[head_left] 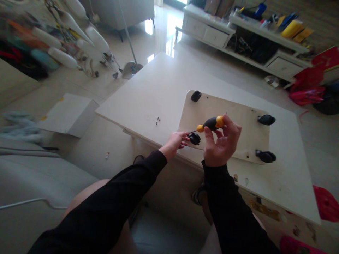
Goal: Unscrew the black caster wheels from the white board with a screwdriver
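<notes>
a screwdriver is slanting beside a caster on the board, the right hand pinching it between fingers, the left hand curling its fingers there, holding what i cannot tell, while screws are lying on the surface and a cabinet shelf is holding dark items.

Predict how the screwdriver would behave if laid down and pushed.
The screwdriver would probably roll, its handle being rounded. It is likely handle-heavy, since the handle looks thicker than the shaft. It seems stiff, as the visible shaft looks straight.
</notes>
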A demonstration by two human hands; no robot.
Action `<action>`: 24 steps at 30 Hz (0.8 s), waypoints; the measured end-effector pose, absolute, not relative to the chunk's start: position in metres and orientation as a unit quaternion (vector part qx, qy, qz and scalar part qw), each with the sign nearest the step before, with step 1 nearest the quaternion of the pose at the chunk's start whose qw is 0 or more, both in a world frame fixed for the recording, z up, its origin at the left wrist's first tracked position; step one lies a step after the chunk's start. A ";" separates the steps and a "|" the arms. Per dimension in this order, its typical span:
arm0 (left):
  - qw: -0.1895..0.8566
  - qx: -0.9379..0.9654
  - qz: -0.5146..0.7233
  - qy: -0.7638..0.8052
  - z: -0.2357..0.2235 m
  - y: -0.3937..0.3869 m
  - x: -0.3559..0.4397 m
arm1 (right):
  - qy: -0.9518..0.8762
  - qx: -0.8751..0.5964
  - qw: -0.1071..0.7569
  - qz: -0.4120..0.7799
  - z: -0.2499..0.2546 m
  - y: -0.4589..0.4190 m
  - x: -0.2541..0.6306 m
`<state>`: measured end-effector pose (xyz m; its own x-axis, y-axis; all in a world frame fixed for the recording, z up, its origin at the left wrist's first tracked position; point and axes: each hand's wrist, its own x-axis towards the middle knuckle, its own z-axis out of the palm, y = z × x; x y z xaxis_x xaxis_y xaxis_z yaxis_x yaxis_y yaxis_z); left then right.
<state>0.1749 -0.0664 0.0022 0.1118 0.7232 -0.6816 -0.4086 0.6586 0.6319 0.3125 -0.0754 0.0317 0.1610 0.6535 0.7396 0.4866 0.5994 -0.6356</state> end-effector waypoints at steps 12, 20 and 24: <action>0.721 0.162 0.383 0.554 0.001 -0.067 0.176 | -0.629 -0.446 0.632 0.077 0.031 -0.075 0.311; 0.719 0.166 0.382 0.556 -0.001 -0.066 0.176 | -0.641 -0.454 0.615 0.064 0.035 -0.077 0.310; 0.722 0.165 0.381 0.554 -0.002 -0.066 0.175 | -0.641 -0.436 0.626 0.083 0.035 -0.078 0.308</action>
<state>0.1753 -0.0662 -0.0020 0.0963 0.7336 -0.6728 -0.3675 0.6543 0.6609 0.3085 -0.0777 0.0348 0.1641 0.6629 0.7305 0.4550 0.6062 -0.6523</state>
